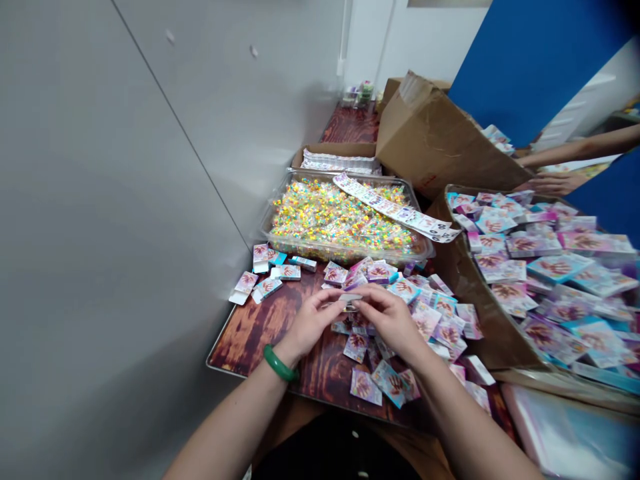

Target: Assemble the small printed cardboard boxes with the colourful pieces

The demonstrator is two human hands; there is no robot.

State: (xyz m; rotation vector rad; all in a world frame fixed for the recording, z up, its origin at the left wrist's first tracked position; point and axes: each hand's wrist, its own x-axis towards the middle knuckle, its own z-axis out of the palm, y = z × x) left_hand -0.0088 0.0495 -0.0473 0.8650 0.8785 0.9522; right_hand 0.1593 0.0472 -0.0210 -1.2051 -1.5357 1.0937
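Note:
My left hand, with a green bangle on its wrist, and my right hand meet above the wooden table. Between their thumbs and fingers they pinch a small pale item, too small to make out fully. Small printed boxes lie scattered beneath and to the right of my hands. Several more rest at the left. Just beyond stands a clear plastic tray full of small colourful wrapped pieces, with a printed paper strip across its right side.
A carton full of printed boxes stands at the right. Behind it, another person's hands are at a tilted carton. Plastic bags lie at the lower right. A grey wall borders the table's left side.

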